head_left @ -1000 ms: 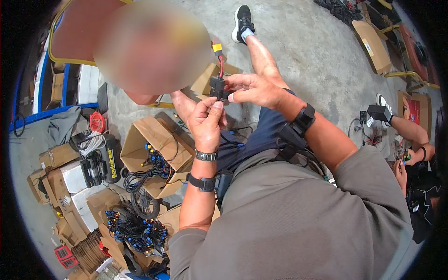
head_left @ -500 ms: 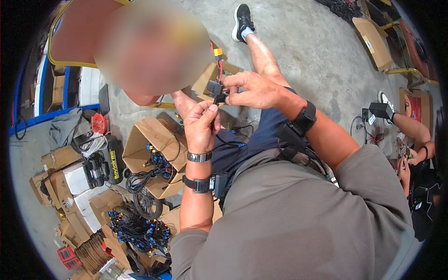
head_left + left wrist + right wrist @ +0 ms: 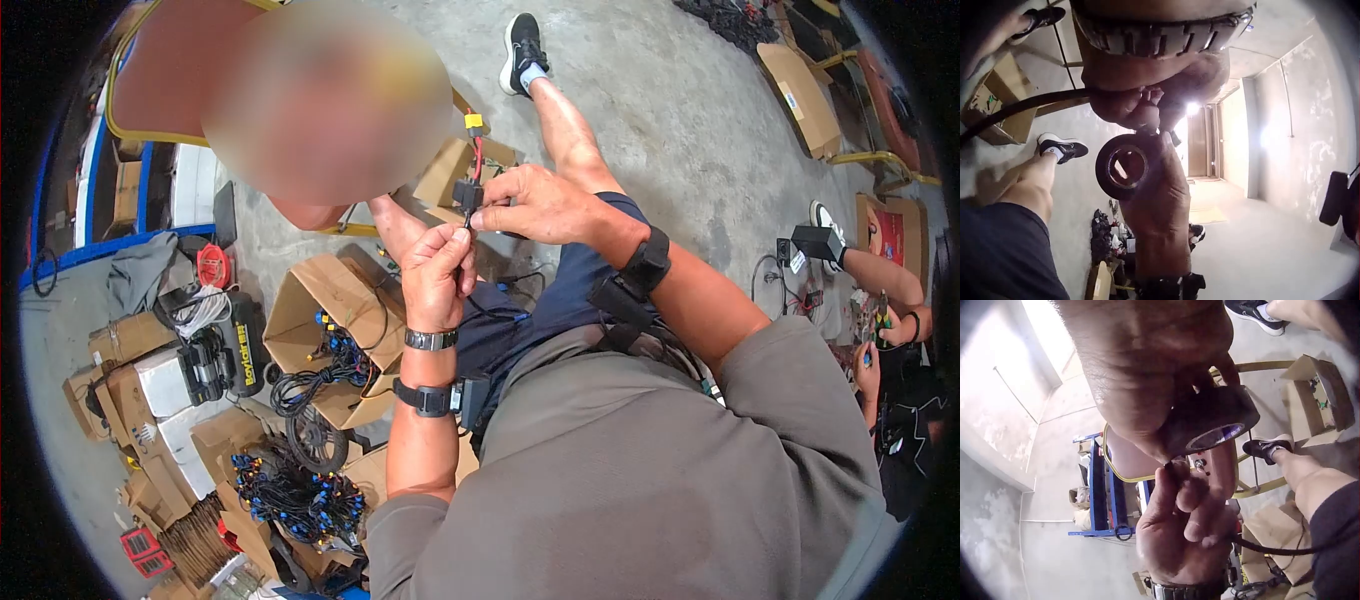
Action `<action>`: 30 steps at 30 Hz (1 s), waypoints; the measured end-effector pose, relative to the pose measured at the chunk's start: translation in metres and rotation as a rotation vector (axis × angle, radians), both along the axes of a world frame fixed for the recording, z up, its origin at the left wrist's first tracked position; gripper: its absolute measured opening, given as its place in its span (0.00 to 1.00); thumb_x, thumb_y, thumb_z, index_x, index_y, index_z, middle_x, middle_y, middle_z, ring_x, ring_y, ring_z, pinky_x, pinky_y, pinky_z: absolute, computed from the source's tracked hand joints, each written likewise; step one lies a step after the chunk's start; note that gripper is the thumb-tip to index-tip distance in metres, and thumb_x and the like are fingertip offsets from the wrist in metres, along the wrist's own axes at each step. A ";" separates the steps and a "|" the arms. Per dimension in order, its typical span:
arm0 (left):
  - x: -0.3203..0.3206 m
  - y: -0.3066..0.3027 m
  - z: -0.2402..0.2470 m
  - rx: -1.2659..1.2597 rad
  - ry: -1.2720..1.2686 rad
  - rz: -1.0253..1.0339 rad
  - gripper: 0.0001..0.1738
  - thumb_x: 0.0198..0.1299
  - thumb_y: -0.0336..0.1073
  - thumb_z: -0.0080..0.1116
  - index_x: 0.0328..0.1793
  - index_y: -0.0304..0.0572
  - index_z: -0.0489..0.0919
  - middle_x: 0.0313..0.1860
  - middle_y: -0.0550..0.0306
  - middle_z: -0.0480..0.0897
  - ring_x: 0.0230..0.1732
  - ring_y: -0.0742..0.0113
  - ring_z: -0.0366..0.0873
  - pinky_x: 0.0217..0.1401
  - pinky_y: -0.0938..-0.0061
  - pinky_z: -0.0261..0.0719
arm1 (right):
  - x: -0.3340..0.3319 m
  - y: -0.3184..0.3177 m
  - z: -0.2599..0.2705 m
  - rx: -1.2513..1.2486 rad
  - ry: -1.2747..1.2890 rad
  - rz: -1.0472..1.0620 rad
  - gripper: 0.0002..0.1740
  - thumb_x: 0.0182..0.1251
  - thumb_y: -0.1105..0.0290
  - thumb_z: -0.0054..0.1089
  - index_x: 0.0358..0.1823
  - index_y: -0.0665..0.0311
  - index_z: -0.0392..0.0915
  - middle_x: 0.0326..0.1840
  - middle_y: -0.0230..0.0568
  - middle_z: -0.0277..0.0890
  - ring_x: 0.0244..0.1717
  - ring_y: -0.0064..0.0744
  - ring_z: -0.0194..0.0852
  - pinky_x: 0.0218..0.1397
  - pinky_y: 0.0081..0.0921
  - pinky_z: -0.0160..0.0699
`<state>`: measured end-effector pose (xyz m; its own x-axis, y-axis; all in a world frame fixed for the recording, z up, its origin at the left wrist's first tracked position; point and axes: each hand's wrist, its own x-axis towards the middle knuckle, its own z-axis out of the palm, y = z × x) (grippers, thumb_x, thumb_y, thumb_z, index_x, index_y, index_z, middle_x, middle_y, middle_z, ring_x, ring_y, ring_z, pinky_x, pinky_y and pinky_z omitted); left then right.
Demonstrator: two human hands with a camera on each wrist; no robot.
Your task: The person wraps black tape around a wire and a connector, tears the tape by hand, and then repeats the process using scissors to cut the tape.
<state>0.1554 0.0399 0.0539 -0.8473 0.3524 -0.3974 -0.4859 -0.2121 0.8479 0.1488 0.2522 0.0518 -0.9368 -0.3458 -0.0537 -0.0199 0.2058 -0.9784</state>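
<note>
In the head view my left hand [image 3: 437, 272] and right hand [image 3: 545, 205] meet in front of my lap, fingertips close together. The right hand grips a roll of black tape [image 3: 1104, 169], whose open ring shows in the left wrist view and whose printed inner core faces the right wrist camera. Finger and thumb of the left hand pinch a thin black cable [image 3: 1272, 550], which trails out past the palm. A small black block [image 3: 467, 192] sits at the fingertips, with red wire [image 3: 478, 150] and a yellow plug [image 3: 473, 122] beyond it. The fingers hide the pinched spot.
Cardboard boxes of cables [image 3: 335, 320] and a bundle of blue-tipped black leads [image 3: 300, 500] lie at left, beside a Baylair-type black cylinder [image 3: 246, 345]. Another person sits opposite on a chair [image 3: 165, 75]; a further person's hands [image 3: 880, 340] work at far right.
My left hand has shifted slightly left and down. The right hand has turned and come closer to the left fingertips, while the black block has tilted and swung back.
</note>
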 end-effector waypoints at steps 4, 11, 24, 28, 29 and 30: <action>0.005 0.002 0.004 0.061 -0.055 0.003 0.08 0.70 0.36 0.58 0.41 0.38 0.80 0.22 0.63 0.74 0.12 0.75 0.64 0.14 0.82 0.58 | 0.002 -0.001 -0.006 -0.124 -0.037 0.017 0.15 0.66 0.62 0.64 0.45 0.67 0.83 0.35 0.45 0.84 0.39 0.28 0.79 0.46 0.32 0.76; 0.008 -0.002 0.004 0.150 -0.129 -0.029 0.10 0.71 0.37 0.58 0.42 0.37 0.80 0.22 0.62 0.74 0.13 0.75 0.64 0.14 0.81 0.58 | 0.005 -0.006 -0.019 -0.257 0.014 0.007 0.15 0.66 0.68 0.65 0.50 0.69 0.81 0.40 0.42 0.84 0.44 0.25 0.78 0.50 0.31 0.76; 0.018 0.005 -0.003 -0.021 0.073 -0.074 0.07 0.66 0.32 0.65 0.45 0.36 0.84 0.27 0.60 0.83 0.18 0.78 0.70 0.18 0.84 0.65 | 0.011 0.007 -0.025 -0.541 -0.300 0.050 0.27 0.63 0.78 0.62 0.65 0.68 0.73 0.54 0.35 0.80 0.55 0.24 0.75 0.64 0.28 0.72; 0.018 0.004 -0.005 -0.096 0.116 -0.150 0.06 0.64 0.32 0.66 0.44 0.39 0.85 0.27 0.62 0.82 0.18 0.79 0.70 0.18 0.84 0.63 | 0.015 0.023 -0.023 -0.569 -0.463 0.114 0.33 0.61 0.81 0.62 0.71 0.68 0.68 0.56 0.36 0.78 0.59 0.26 0.74 0.66 0.28 0.70; 0.017 0.003 -0.004 -0.130 0.131 -0.173 0.06 0.64 0.32 0.67 0.44 0.39 0.85 0.27 0.63 0.82 0.18 0.80 0.70 0.17 0.84 0.63 | 0.015 0.026 -0.029 -0.561 -0.440 0.102 0.34 0.61 0.81 0.62 0.71 0.67 0.68 0.56 0.37 0.78 0.59 0.27 0.75 0.66 0.28 0.71; 0.016 0.003 -0.004 -0.144 0.130 -0.215 0.05 0.64 0.32 0.67 0.42 0.38 0.85 0.26 0.64 0.81 0.18 0.80 0.69 0.17 0.84 0.62 | 0.015 0.027 -0.034 -0.554 -0.416 0.093 0.35 0.61 0.82 0.62 0.72 0.67 0.67 0.57 0.38 0.78 0.59 0.28 0.76 0.65 0.29 0.71</action>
<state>0.1718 0.0425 0.0503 -0.8063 0.4772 -0.3495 -0.3920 0.0112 0.9199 0.1642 0.2793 0.0173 -0.8416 -0.5040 -0.1939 0.3859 -0.3103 -0.8688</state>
